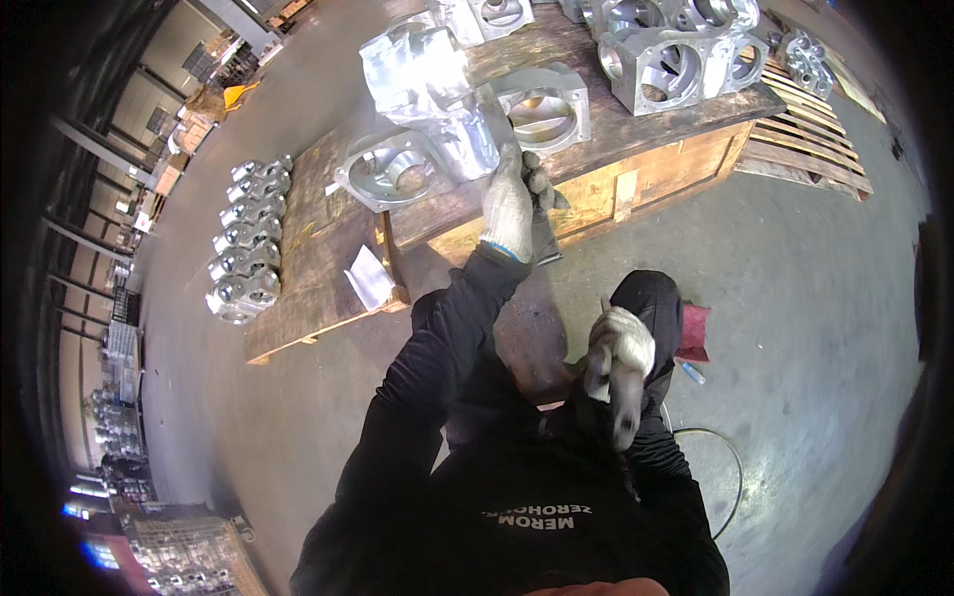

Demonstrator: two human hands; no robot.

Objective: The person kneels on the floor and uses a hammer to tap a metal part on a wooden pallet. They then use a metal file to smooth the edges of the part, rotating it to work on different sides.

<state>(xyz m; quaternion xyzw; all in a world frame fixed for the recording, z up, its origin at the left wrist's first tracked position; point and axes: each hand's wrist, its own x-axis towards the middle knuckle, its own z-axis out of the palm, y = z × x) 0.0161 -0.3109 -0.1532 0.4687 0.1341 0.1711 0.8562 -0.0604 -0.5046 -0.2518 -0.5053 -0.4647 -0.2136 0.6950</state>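
My left hand (513, 204), in a pale knitted glove with darker fingertips, reaches over the bench. One finger stretches along a shiny metal casting (425, 94) and appears to touch it; the other fingers curl at its right. A small grey tip shows beside them, too unclear to name. On either side of the hand stand two castings with large round openings, a left one (390, 171) and a right one (543, 107). My right hand (622, 346), gloved alike, hovers near my right leg, fingers apart and bent toward me. I see nothing held in it.
More castings (664, 74) stand at the bench's far right. A row of smaller castings (246, 238) lines the left edge of the wooden surface (318, 253), near a white folded sheet (371, 278). A slatted pallet (810, 139), red cloth (694, 333) and thin hose (737, 467) lie to the right.
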